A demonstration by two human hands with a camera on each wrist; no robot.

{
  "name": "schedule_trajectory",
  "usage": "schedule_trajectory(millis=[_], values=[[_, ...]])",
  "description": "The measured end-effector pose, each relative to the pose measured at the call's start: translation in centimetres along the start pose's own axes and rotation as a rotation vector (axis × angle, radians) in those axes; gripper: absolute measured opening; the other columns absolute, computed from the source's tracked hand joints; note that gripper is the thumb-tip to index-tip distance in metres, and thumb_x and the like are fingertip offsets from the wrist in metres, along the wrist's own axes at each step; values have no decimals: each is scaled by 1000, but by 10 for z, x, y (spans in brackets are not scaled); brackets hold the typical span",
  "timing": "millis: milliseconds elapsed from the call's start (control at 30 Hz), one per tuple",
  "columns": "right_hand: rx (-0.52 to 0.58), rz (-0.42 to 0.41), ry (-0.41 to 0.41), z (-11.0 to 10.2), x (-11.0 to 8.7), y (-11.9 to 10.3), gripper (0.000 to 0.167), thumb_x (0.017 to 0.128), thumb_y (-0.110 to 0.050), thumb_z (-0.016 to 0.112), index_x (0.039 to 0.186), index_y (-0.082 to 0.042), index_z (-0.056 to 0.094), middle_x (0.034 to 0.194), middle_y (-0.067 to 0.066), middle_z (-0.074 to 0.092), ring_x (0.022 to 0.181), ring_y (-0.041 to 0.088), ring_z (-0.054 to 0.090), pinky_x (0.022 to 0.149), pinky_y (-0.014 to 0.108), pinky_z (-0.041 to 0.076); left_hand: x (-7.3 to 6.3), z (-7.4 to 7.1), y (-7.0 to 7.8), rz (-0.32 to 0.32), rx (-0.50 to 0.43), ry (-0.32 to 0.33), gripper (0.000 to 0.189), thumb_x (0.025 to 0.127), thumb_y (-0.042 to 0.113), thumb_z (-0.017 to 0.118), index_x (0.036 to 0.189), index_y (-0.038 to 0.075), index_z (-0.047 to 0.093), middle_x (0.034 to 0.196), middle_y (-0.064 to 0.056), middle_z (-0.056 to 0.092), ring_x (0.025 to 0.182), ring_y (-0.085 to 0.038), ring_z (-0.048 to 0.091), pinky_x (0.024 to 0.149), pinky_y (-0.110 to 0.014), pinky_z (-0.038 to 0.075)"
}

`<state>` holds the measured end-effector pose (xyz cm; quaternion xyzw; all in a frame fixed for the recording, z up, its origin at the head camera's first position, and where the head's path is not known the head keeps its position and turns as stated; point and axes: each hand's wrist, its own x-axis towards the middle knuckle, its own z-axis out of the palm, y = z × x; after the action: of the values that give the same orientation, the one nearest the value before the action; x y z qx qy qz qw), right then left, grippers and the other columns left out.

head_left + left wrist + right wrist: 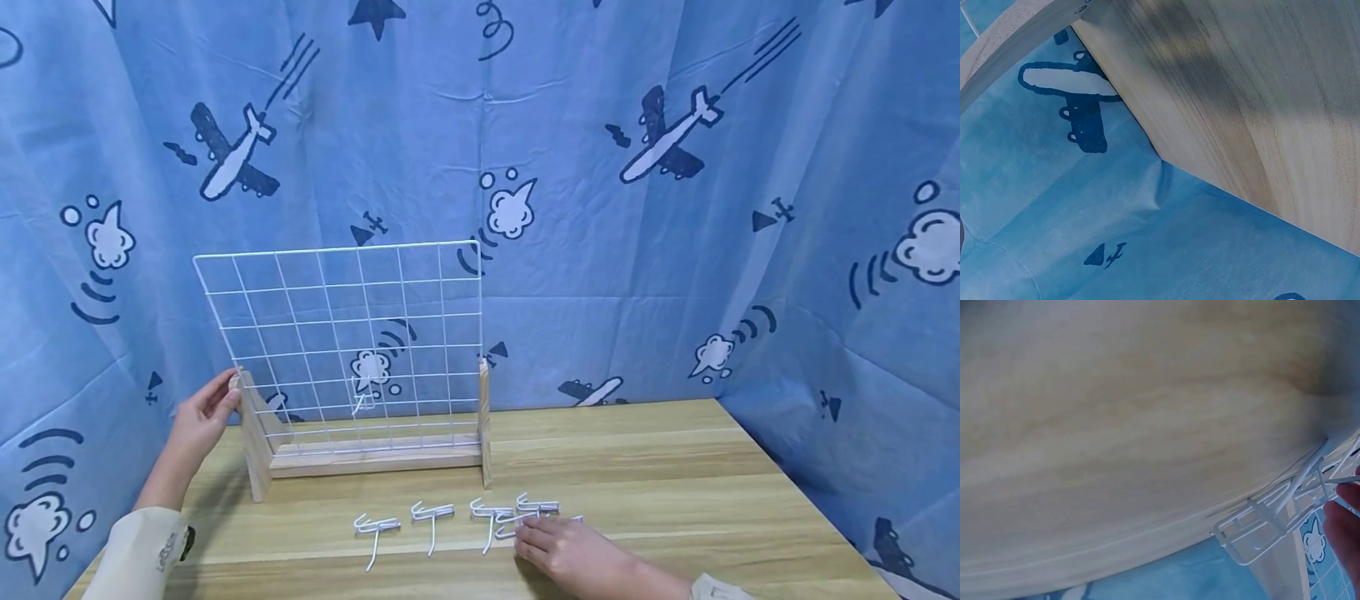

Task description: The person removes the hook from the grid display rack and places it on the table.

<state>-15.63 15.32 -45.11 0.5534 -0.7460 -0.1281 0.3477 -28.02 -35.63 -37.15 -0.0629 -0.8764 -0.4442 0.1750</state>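
A white wire grid panel stands upright in a wooden stand on the left part of the table. My left hand pinches the top of the stand's left side post between thumb and fingers. One white hook hangs low on the grid. Several white wire hooks lie in a row in front of the stand. At the row's right end my right hand pinches a white hook, partly hidden under the fingers. White wire shows beside the right fingertips in the right wrist view.
The wood-grain table extends to the right of the stand. Behind it and at both sides hangs a blue curtain printed with planes and clouds. In the left wrist view the table corner meets the curtain.
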Motion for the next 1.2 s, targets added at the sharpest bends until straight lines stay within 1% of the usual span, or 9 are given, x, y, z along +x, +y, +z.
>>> schedule_trajectory(millis=[133, 200, 367, 533, 767, 900, 967, 1100, 1200], values=[[-3, 14, -17, 2, 0, -1, 28, 79, -9, 52, 98, -13, 73, 102, 1, 71, 98, 18, 67, 85, 26, 54, 0, 0, 1, -8, 9, 1, 60, 104, 38, 35, 150, 1, 26, 148, -28, 32, 131, -45, 36, 100, -18, 40], [-16, 13, -30, 2, 0, -2, 29, 79, -10, 53, 99, -14, 73, 103, 1, 71, 99, 19, 67, 86, 27, 54, 0, 1, 1, -9, 8, 2, 60, 104, 37, 36, 150, 1, 26, 148, -28, 32, 131, -45, 36, 100, -18, 40], [-26, 13, -43, 4, 2, -4, 25, 82, -14, 57, 99, -15, 74, 105, 1, 72, 100, 21, 66, 86, 28, 54, -1, 1, 1, -1, 2, 2, 59, 104, 36, 36, 150, 1, 27, 148, -29, 34, 130, -46, 36, 93, -5, 37], [-3, 34, -56, 5, 2, -6, 21, 95, -26, 56, 101, -16, 74, 105, 0, 71, 103, 22, 65, 86, 30, 54, 0, 1, 2, 12, -2, 5, 58, 104, 36, 37, 150, 1, 28, 147, -30, 34, 129, -48, 36, 87, 1, 34], [6, 47, -90, 4, 6, -7, 18, 87, -31, 68, 99, -19, 74, 106, -2, 71, 104, 23, 65, 87, 33, 54, 0, -1, 1, 11, 5, 7, 59, 104, 37, 37, 150, 1, 28, 147, -29, 35, 131, -44, 37, 88, 0, 35], [8, 36, -103, 3, 7, -8, 16, 85, -29, 68, 97, -20, 73, 106, -2, 70, 105, 24, 64, 85, 34, 55, 0, 0, 0, 4, -3, 6, 58, 104, 36, 37, 150, 1, 28, 147, -29, 34, 130, -47, 36, 89, 0, 35], [12, 28, -117, 4, 6, -9, 17, 84, -28, 66, 98, -21, 72, 107, -2, 69, 105, 24, 64, 84, 34, 55, 1, 1, -1, 11, 1, 14, 57, 104, 34, 37, 150, 1, 28, 146, -29, 35, 130, -45, 37, 88, 1, 34], [-10, 16, -130, 4, 6, -10, 18, 86, -30, 64, 100, -22, 72, 108, -3, 69, 107, 24, 63, 85, 34, 55, 1, 1, -3, 30, 20, 34, 56, 104, 34, 38, 148, 0, 31, 144, -29, 38, 130, -28, 43, 85, 2, 34], [-45, 11, -107, 5, 7, -10, 16, 88, -33, 64, 98, -23, 73, 107, -3, 70, 107, 23, 63, 85, 34, 54, 1, 1, -3, 31, 22, 36, 57, 104, 36, 38, 149, 1, 31, 144, -29, 38, 127, -17, 44, 85, 2, 35]])
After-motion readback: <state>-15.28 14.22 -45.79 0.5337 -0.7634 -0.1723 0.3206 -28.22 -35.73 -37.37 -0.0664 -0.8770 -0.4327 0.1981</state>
